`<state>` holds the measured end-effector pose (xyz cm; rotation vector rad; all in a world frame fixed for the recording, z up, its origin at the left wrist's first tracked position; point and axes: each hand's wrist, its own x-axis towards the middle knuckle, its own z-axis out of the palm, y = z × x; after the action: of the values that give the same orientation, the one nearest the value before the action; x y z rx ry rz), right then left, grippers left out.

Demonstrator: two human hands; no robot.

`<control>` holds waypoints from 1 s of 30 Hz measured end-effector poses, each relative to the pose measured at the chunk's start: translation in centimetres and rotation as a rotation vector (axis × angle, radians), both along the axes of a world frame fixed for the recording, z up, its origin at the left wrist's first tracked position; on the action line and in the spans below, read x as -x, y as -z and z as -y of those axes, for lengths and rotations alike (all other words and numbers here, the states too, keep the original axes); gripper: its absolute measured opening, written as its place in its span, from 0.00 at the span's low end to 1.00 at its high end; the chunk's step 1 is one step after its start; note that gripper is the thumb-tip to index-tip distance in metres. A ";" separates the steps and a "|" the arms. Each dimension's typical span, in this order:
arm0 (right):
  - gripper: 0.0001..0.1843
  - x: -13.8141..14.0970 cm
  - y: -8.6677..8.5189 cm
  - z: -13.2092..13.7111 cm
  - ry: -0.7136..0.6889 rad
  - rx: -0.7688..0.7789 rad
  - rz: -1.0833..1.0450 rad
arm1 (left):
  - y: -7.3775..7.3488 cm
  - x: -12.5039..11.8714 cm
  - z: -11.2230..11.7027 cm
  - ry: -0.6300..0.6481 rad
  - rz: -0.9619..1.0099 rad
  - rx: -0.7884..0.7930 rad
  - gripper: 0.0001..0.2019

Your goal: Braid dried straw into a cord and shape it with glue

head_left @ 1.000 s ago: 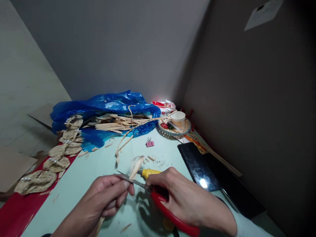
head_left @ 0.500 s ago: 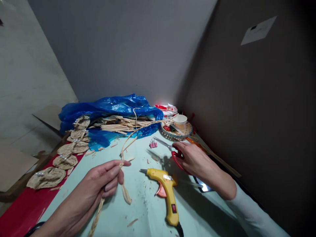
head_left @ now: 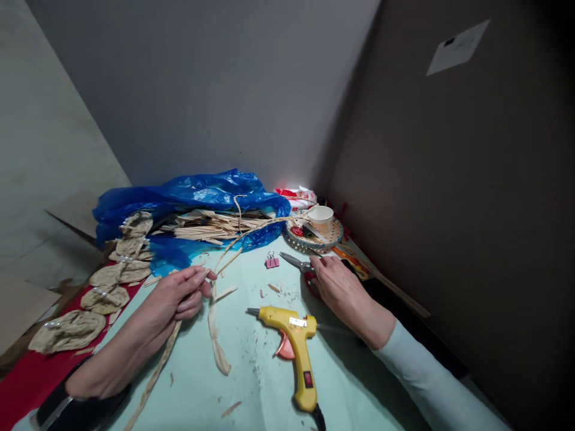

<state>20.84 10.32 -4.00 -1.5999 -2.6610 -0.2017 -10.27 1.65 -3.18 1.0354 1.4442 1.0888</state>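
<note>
My left hand [head_left: 182, 296] is closed in a pinch on a braided plant-fibre cord [head_left: 164, 356]. The cord runs down to the front edge and away toward the basket at the back. From the pinch, a loose flat strip [head_left: 215, 338] hangs over the table. On the right, my right hand [head_left: 336, 284] has its fingers over the red handles of a pair of scissors [head_left: 294, 261], whose blades point left, low at the tabletop. The fingers partly hide the handles. Between the hands lies a yellow glue gun [head_left: 291, 341], nozzle to the left.
A pink binder clip [head_left: 272, 261] sits beyond the glue gun. Behind it, a blue plastic bag [head_left: 193, 190] holds dry strips [head_left: 206, 226]. A round woven basket [head_left: 294, 242] carries a paper cup [head_left: 321, 216]. Coiled braided pieces [head_left: 67, 330] line the left edge. Walls stand behind and right.
The scissors have come down to the tabletop, with my right hand still at their handles. My left hand has moved slightly away from me with the cord. The view has shifted slightly right.
</note>
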 end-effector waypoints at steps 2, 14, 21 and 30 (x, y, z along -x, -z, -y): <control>0.09 0.1 -0.7 0.2 -0.023 -0.007 0.008 | 0.5 0.2 0.0 0.021 -0.107 0.034 0.12; 0.15 6.7 -2.4 -2.8 -0.339 0.133 0.043 | 0.3 -1.5 0.1 0.233 -0.937 -0.156 0.13; 0.15 7.8 -2.0 -3.3 -0.310 0.093 0.053 | 1.0 -0.1 1.3 0.354 -1.024 -0.157 0.11; 0.11 11.0 -3.6 3.0 -0.654 0.258 -0.089 | -1.0 2.0 2.0 0.448 -0.662 -0.091 0.11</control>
<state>9.84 7.31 -0.41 -0.6664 -3.0464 0.2324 -12.29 -0.34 -2.21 1.7946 1.5525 0.5008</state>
